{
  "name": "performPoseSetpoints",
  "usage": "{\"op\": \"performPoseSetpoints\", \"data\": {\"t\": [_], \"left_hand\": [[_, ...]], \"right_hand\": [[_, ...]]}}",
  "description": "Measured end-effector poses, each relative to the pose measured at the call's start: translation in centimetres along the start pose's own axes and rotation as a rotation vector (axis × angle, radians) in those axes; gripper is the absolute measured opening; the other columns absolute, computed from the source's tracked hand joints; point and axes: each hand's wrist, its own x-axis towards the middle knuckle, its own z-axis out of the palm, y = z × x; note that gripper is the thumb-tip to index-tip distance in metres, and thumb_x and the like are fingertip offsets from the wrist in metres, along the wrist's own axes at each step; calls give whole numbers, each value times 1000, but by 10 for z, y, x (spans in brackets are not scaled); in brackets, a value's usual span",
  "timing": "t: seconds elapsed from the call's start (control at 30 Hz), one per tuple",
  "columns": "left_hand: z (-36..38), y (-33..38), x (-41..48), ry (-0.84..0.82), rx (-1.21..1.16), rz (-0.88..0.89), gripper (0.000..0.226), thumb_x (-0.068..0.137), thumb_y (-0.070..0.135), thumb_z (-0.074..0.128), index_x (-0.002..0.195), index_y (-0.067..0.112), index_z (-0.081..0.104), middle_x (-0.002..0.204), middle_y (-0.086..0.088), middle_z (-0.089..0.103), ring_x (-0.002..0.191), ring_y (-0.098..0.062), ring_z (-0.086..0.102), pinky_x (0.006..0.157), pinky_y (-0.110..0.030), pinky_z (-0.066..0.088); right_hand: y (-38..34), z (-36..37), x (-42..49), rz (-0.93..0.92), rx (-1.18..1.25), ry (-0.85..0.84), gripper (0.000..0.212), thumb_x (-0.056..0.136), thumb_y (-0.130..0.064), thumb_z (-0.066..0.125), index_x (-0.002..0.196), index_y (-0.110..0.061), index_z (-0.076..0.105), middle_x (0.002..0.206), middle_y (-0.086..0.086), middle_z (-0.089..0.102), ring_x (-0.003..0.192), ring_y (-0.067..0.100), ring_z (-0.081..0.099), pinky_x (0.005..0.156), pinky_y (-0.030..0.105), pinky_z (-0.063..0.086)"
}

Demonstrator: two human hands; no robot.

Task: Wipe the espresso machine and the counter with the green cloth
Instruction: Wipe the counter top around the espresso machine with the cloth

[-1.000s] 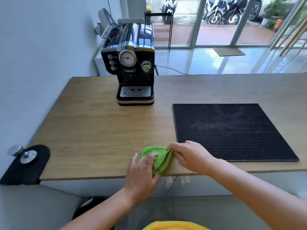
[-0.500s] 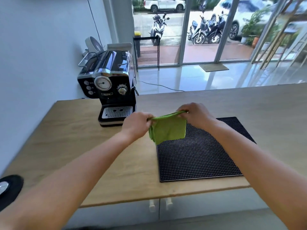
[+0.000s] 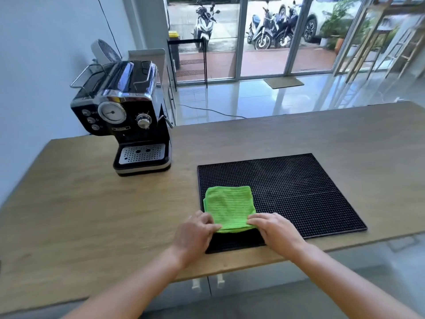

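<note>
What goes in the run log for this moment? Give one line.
phase: cloth prep | cloth: folded, flat on mat | left hand, right hand: gripping its near edge | machine: untouched

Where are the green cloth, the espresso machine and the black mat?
green cloth (image 3: pixel 230 207), head view, centre of its folded top.
espresso machine (image 3: pixel 112 112), head view, round front gauge.
black mat (image 3: pixel 299 192), head view, bare studded middle.

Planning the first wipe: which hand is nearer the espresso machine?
Left. The left hand holds the green cloth's near-left edge, below the espresso machine; the right hand is farther right.
</note>
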Motion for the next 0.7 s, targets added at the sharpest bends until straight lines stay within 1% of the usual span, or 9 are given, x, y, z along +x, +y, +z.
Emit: {"op": "performPoseSetpoints", "data": {"t": [0.07, 0.1, 0.2, 0.27, 0.37, 0.47, 0.57, 0.63, 0.7], "left_hand": [[5, 5, -10, 26, 13, 55, 26, 82, 20, 67, 104, 34, 72, 85, 9, 61, 79, -13, 57, 55, -29, 54], [6, 8, -13, 34, 19, 66, 26, 83, 20, 66, 105, 33, 71, 86, 8, 60, 80, -12, 56, 55, -26, 53], [7, 17, -21, 62, 48, 104, 26, 87, 23, 57, 108, 29, 70, 87, 6, 60, 81, -12, 56, 56, -20, 50], [9, 20, -26, 61, 50, 136, 29, 89, 23, 52, 113, 25, 68, 89, 4, 60, 83, -14, 55, 64, -24, 52], [10, 20, -33, 67, 49, 152, 30, 91, 27, 54, 119, 23, 66, 95, 4, 59, 90, -15, 55, 74, -28, 52], [9, 21, -38, 69, 48, 156, 35, 92, 36, 52, 122, 22, 65, 101, 4, 59, 97, -16, 56, 79, -29, 52], [7, 19, -46, 35, 97, 203, 38, 95, 38, 49, 127, 21, 61, 108, 3, 59, 102, -16, 55, 84, -31, 52], [4, 16, -53, 18, 120, 227, 38, 96, 38, 48, 128, 23, 59, 113, 2, 58, 106, -17, 55, 88, -32, 51], [-3, 10, -54, 29, 115, 211, 34, 95, 40, 49, 124, 28, 62, 114, 4, 58, 109, -16, 53, 92, -31, 48]], "right_hand": [[1, 11, -16, -47, -16, 76, 45, 67, 1, 79, 104, -25, 75, 115, -7, 72, 101, 14, 70, 83, 27, 54], [2, 15, -21, -61, -40, 93, 45, 68, -1, 78, 106, -25, 74, 118, -6, 71, 107, 14, 68, 87, 26, 50], [4, 23, -31, -80, -134, 103, 38, 81, -13, 55, 114, -22, 71, 128, -4, 66, 120, 17, 62, 94, 26, 38], [1, 23, -35, -73, -150, 97, 42, 84, -19, 46, 118, -21, 70, 132, -4, 63, 123, 18, 59, 94, 30, 37], [-8, 25, -44, -37, -146, 99, 44, 89, -32, 49, 128, -20, 65, 143, -4, 54, 133, 18, 50, 102, 34, 35], [-17, 31, -55, 15, -191, 69, 56, 94, -48, 44, 140, -17, 53, 154, -3, 40, 143, 18, 35, 110, 39, 30], [-24, 37, -63, 54, -232, 54, 67, 97, -58, 35, 146, -13, 45, 159, 1, 31, 147, 20, 28, 112, 45, 27], [-30, 38, -64, 61, -262, 72, 73, 95, -63, 33, 144, -10, 47, 158, 4, 33, 147, 23, 28, 112, 49, 27], [-36, 34, -61, 83, -272, 105, 72, 95, -64, 33, 139, -10, 54, 155, 6, 38, 146, 25, 30, 111, 50, 27]]}}
